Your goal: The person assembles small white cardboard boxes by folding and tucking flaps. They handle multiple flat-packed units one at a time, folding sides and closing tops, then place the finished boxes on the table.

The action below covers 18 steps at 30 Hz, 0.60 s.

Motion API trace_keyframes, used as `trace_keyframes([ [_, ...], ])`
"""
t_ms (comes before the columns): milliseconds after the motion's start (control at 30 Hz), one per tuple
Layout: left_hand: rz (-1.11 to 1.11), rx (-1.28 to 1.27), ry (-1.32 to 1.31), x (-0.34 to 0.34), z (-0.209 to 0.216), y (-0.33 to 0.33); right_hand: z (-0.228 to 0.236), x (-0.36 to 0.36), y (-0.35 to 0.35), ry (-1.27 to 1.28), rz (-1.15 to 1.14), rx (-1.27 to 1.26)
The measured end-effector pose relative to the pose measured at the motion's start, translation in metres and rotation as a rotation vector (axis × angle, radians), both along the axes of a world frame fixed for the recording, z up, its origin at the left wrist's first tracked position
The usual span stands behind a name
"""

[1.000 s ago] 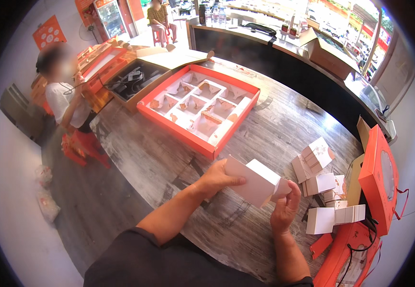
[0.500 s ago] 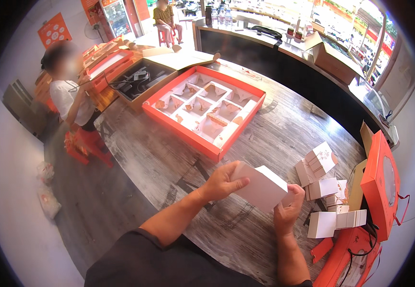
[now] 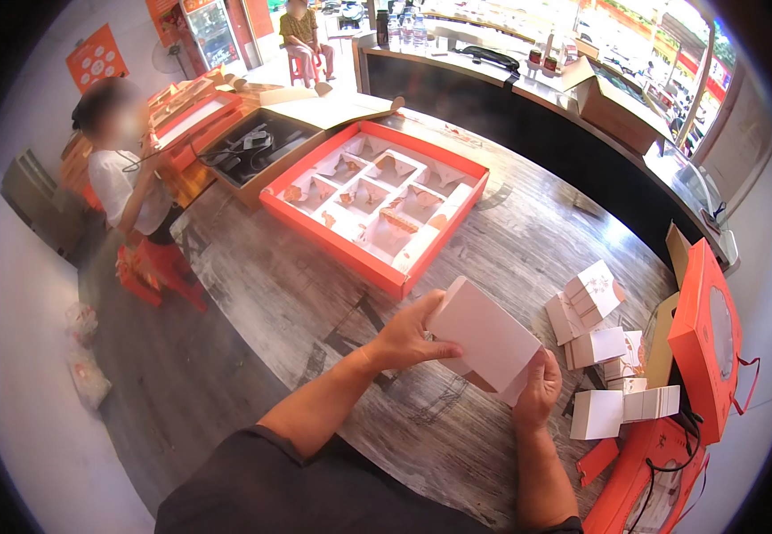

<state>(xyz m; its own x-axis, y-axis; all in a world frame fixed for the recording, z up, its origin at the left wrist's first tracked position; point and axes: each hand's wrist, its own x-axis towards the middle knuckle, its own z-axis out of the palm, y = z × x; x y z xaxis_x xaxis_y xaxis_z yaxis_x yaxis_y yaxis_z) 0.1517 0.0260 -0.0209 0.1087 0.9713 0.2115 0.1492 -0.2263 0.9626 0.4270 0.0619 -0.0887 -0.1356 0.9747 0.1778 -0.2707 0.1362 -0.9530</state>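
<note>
A white folded cardboard piece (image 3: 488, 331) is held above the table between my two hands. My left hand (image 3: 408, 335) grips its left end, thumb across the near side. Around its right end close the fingers of my right hand (image 3: 539, 388). Beyond my hands lies a large shallow red box (image 3: 332, 237), its inside split by white dividers into several compartments. White folded cardboard inserts (image 3: 596, 345) lie in a loose pile to the right of my right hand.
Red boxes with clear windows (image 3: 704, 343) and cords stand at the right edge. An open brown carton (image 3: 252, 151) with black items sits at the far left of the table (image 3: 528, 240). A person in white (image 3: 128, 178) stands there; a counter (image 3: 537, 116) runs behind.
The white cardboard piece has been tilted and turned in my hands, so a broad flat face now shows. Both hands still hold it, with slightly shifted fingers.
</note>
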Motion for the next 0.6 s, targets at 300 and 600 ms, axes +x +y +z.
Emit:
trace_keyframes([
  [300,0.131,0.129,-0.159,0.007,-0.022,0.005,0.042,-0.021,-0.005,-0.145,0.217,-0.019],
  [600,0.292,0.141,-0.215,0.006,-0.029,0.008,0.035,-0.021,-0.024,-0.136,0.330,-0.089],
])
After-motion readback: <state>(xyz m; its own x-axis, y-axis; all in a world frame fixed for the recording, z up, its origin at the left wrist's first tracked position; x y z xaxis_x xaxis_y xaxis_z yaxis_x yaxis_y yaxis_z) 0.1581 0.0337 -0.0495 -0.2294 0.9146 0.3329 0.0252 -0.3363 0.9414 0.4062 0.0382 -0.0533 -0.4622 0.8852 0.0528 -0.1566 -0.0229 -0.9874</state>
